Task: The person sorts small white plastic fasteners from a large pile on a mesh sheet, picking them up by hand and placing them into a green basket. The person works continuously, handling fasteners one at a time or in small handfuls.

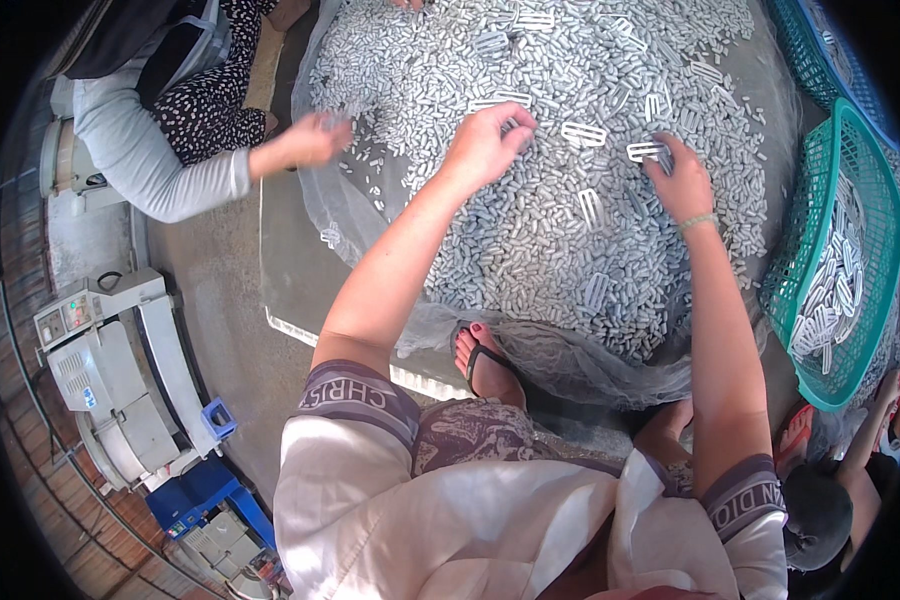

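- Right hand (688, 190), over the right part of the grey pellet pile (540, 275), pinches a slotted buckle (647, 152) between thumb and fingers.
- The left hand (482, 150), over the pile's left half, curls its fingers inward (whether they grip anything, I cannot tell).
- Loose buckles (583, 134) lie on the pile.
- At the pile's left edge, another person's hand (315, 141) blurs.
- Right of the pile, a green basket (806, 235) holds similar buckles.
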Action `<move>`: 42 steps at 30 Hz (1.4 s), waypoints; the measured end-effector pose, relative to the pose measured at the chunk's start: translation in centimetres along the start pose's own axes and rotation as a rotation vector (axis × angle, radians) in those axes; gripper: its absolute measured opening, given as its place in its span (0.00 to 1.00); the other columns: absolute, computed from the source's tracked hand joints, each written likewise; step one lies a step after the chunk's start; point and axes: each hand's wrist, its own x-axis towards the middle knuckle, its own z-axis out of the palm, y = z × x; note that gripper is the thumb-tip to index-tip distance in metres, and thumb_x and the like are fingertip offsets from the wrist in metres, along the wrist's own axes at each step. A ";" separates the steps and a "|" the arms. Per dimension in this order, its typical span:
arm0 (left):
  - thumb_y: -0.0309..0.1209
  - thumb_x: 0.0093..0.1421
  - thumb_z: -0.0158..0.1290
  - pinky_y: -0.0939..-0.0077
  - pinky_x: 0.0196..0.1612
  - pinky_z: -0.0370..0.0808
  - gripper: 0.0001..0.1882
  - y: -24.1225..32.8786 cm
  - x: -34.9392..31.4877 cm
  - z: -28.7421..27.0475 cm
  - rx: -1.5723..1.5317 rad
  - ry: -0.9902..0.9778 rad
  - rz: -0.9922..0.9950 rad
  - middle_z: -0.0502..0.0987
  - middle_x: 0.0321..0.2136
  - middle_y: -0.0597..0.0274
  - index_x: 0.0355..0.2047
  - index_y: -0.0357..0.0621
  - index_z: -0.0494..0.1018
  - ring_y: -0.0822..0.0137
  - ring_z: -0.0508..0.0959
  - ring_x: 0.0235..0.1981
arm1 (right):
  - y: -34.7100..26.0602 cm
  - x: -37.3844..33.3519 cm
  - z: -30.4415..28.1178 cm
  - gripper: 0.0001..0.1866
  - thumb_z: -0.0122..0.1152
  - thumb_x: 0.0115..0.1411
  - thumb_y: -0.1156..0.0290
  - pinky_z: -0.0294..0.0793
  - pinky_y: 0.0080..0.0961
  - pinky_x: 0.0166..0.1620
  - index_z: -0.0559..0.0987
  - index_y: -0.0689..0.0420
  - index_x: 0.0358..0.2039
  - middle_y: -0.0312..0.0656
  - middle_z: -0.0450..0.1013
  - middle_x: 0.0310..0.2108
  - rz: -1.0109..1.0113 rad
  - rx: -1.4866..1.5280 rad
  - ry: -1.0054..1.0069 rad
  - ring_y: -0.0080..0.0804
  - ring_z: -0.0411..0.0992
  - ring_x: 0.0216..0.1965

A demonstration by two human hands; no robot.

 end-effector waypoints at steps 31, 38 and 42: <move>0.35 0.46 0.62 0.76 0.39 0.70 0.18 0.4 3.6 0.2 0.078 -0.254 0.134 0.76 0.30 0.63 0.39 0.49 0.76 0.69 0.73 0.35 | 2.6 -4.7 1.2 0.16 0.64 0.42 0.67 0.70 0.33 0.38 0.73 0.58 0.32 0.49 0.74 0.28 0.040 0.146 -0.105 0.44 0.73 0.32; 0.39 0.45 0.62 0.70 0.42 0.71 0.21 -1.6 4.1 0.2 0.177 0.027 0.027 0.77 0.33 0.56 0.40 0.48 0.75 0.61 0.75 0.38 | 1.8 -3.1 -0.6 0.12 0.60 0.42 0.69 0.68 0.30 0.37 0.71 0.60 0.27 0.44 0.71 0.24 -0.004 0.329 -0.319 0.36 0.71 0.31; 0.43 0.45 0.61 0.66 0.42 0.72 0.22 -1.3 4.1 2.8 0.297 0.091 0.093 0.77 0.33 0.52 0.40 0.53 0.75 0.56 0.76 0.36 | -3.3 -5.3 -0.3 0.15 0.61 0.43 0.68 0.70 0.33 0.37 0.71 0.54 0.34 0.43 0.72 0.27 -0.172 0.132 -0.596 0.39 0.72 0.34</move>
